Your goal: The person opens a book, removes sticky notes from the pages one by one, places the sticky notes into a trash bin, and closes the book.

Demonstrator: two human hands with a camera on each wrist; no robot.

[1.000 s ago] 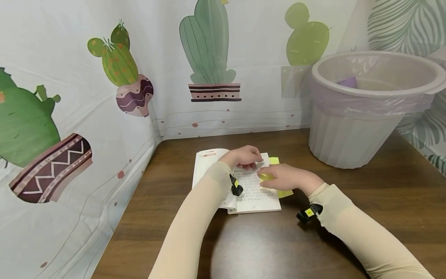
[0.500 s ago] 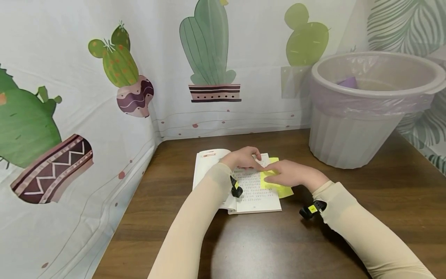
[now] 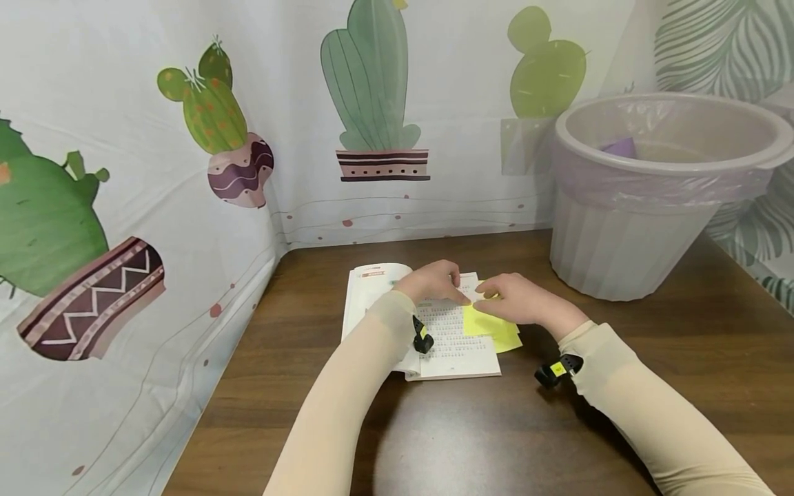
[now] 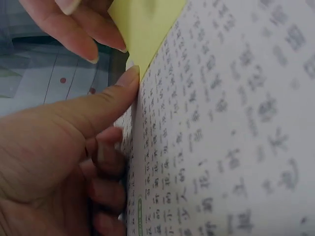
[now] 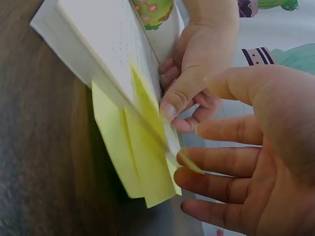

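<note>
An open book (image 3: 455,353) with printed pages lies on the table, also filling much of the left wrist view. A yellow sticky note (image 3: 477,322) lies on its right-hand page. More yellow paper (image 5: 115,135) sticks out past the book's edge. My left hand (image 3: 434,281) is over the page, its straight thumb (image 4: 110,101) touching the page at the note's corner while the other fingers curl loosely below. Just right of it, my right hand (image 3: 520,300) has its fingers spread and extended. In the right wrist view its fingertips touch or nearly touch a raised yellow edge.
A large pale bin (image 3: 611,241) with a plastic liner stands at the table's back right, a purple thing (image 3: 620,147) inside it. Cactus-print cloth (image 3: 459,200) hangs behind and to the left of the brown wooden table (image 3: 298,413). Both wrists wear black camera mounts.
My left hand's thumb has come to the note's corner. My right hand has lifted and shifted slightly right, its fingers off the note, so more of the yellow shows on the page.
</note>
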